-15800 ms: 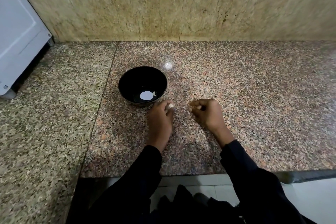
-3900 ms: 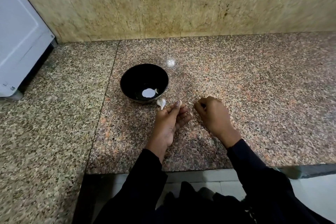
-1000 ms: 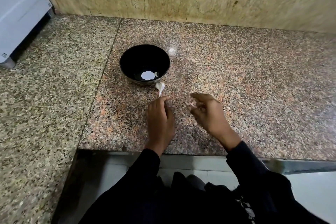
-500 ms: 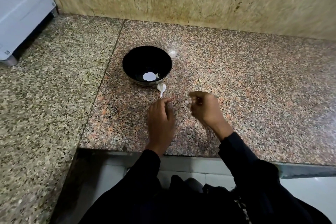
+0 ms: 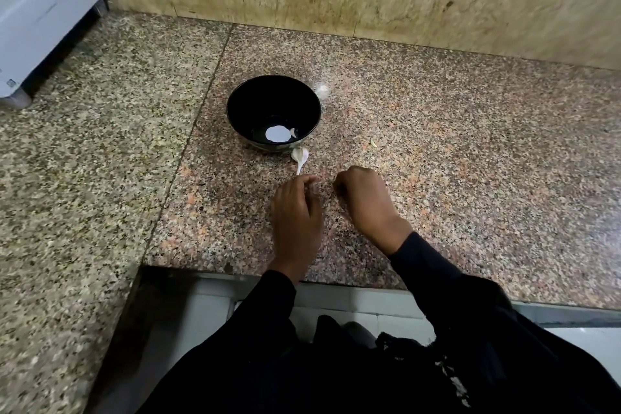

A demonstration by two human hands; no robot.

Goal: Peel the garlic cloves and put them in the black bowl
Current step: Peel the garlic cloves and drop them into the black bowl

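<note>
Black bowl (image 5: 235, 104), beyond the left hand (image 5: 295, 215): one peeled clove (image 5: 293, 132) inside; garlic skin (image 5: 300, 158) dropped just ahead of the fingertips since four seconds ago. Left hand, loosely curled: contents cannot be told. Right hand (image 5: 364, 200), now fisted after spreading a second ago: grip hidden; peeling likely continues.

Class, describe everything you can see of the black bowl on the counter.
The black bowl is round, glossy and dark inside and out, likely glazed ceramic. It stands upright on the granite counter, just right of a seam between slabs. A bright white reflection sits at its bottom beside a small pale piece, perhaps a garlic clove. A white garlic skin lies against its near edge. Neither hand touches it.
</note>
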